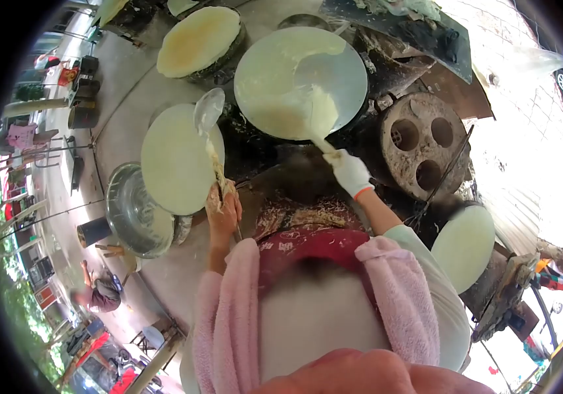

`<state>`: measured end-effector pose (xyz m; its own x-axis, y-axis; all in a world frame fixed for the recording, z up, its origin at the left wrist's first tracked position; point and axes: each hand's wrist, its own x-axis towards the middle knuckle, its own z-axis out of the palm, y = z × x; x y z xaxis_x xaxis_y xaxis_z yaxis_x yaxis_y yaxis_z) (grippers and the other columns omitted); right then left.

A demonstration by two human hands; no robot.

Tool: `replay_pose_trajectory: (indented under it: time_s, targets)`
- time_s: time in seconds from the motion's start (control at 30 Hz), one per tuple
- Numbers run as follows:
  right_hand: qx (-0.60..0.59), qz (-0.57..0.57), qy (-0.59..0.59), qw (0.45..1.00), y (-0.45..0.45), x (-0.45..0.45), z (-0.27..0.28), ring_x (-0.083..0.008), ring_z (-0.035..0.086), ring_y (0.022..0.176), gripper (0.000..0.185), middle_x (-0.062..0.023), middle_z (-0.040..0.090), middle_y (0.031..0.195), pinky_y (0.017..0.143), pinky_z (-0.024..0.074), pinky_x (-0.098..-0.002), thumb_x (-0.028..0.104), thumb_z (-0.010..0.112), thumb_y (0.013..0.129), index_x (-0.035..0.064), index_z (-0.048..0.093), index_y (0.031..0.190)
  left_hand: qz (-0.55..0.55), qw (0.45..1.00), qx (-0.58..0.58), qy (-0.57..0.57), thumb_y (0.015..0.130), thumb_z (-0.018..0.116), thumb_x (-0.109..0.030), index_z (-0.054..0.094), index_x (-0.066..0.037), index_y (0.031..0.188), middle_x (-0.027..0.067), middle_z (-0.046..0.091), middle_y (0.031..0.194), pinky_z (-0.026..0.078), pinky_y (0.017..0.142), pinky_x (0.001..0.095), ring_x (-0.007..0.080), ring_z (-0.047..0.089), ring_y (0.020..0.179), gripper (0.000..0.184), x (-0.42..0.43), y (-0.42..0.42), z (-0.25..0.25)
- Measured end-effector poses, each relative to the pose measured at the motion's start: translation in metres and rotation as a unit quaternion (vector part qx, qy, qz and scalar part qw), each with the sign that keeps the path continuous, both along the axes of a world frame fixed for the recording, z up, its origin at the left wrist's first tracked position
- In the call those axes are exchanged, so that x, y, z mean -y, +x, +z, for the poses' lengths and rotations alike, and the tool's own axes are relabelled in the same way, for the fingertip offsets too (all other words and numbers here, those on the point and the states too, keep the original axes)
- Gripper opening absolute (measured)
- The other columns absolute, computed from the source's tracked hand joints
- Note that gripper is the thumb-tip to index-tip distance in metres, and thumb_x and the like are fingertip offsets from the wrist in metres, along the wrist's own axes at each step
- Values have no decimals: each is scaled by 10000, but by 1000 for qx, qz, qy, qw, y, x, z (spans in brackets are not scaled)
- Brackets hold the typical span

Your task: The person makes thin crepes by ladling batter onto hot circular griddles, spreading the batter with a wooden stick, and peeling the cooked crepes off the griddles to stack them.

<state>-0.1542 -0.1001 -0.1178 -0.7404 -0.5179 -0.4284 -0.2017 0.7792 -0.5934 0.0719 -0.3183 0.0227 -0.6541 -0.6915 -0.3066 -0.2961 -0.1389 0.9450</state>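
My left hand (224,209), smeared with batter, is closed around the crusted handle of a ladle (209,110). The ladle's bowl points away from me, over the edge of a pale round sheet (180,161). My right hand (350,172), in a white glove with an orange cuff, grips a spatula (321,121). Its batter-covered blade rests on a round griddle (334,75). Pale batter (275,59) coats much of that griddle, while a grey patch of its surface shows at the right.
A browned flatbread (199,41) lies on another griddle at the back left. A metal basin (124,217) stands left. On the right are a round stove top (419,105) with three holes and another pale round (465,246). A person (104,290) is farther off, lower left.
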Motion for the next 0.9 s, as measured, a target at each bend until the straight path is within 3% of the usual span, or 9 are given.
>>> replay_pose_trajectory:
  time_s: [0.1, 0.27, 0.37, 0.43, 0.53, 0.63, 0.77, 0.8, 0.9]
  targets:
    - [-103, -58, -14, 993, -46, -22, -12, -458, 644, 830, 444, -268, 668, 849, 720, 497, -546, 461, 463, 957, 35, 583, 986, 9, 999, 30, -31, 975, 439, -82, 503, -6, 964, 50, 483, 648, 302, 339, 258, 121, 390, 385, 100, -16, -5, 6]
    - [4, -118, -129, 985, -84, -18, -5, -459, 632, 875, 458, -265, 662, 904, 756, 499, -539, 417, 451, 950, 19, 634, 1086, -6, 998, 46, -46, 966, 434, -68, 500, -2, 980, 40, 456, 628, 291, 349, 255, 115, 376, 392, 94, -27, -18, 11]
    - [-36, 37, -31, 998, -45, -47, -23, -427, 655, 797, 441, -244, 672, 866, 720, 510, -532, 333, 447, 948, 94, 520, 1311, 2, 998, 45, -39, 977, 421, -84, 516, 5, 1057, 25, 436, 623, 276, 356, 237, 94, 358, 405, 153, -33, -34, 13]
    - [-91, -37, -39, 994, -66, -49, -29, -437, 652, 748, 511, -259, 663, 808, 677, 496, -551, 280, 426, 953, 127, 354, 1435, 18, 998, 56, -30, 978, 423, -89, 518, 2, 1059, 24, 435, 625, 281, 361, 239, 94, 362, 412, 155, -40, -38, 17]
    - [-131, -36, 2, 991, -131, -21, -12, -434, 656, 805, 537, -261, 669, 850, 720, 503, -541, 323, 424, 956, 120, 343, 1447, 26, 995, 78, -53, 966, 464, -95, 504, -27, 908, 53, 464, 610, 303, 341, 270, 124, 422, 395, 98, -43, -39, 20]
    - [-160, -11, 48, 986, -207, 18, -7, -416, 669, 869, 563, -239, 685, 934, 764, 516, -515, 360, 443, 948, 169, 335, 1467, 36, 983, 160, -79, 954, 473, -120, 520, -25, 894, 76, 500, 616, 363, 392, 316, 169, 484, 443, 122, -47, -26, 16]
    - [-226, 19, 64, 972, -282, 74, 1, -388, 677, 913, 429, -203, 685, 998, 771, 531, -506, 355, 493, 926, 212, 479, 1331, 49, 955, 231, -180, 922, 485, -179, 551, 1, 887, 94, 518, 591, 436, 558, 386, 248, 557, 564, 194, -50, -7, 11]
    - [-237, 20, 69, 969, -291, 87, 7, -387, 676, 924, 364, -190, 677, 1015, 767, 530, -512, 349, 507, 918, 179, 537, 1237, 35, 955, 230, -186, 923, 488, -192, 567, 6, 900, 99, 511, 584, 435, 560, 387, 253, 551, 558, 215, -48, -4, 13]
    - [-264, 3, 12, 964, -279, 107, 20, -412, 665, 898, 379, -212, 674, 1007, 767, 526, -501, 414, 485, 927, 165, 561, 1202, 62, 956, 221, -181, 927, 487, -181, 564, 5, 877, 92, 496, 570, 429, 544, 382, 246, 541, 533, 207, -50, -2, 17]
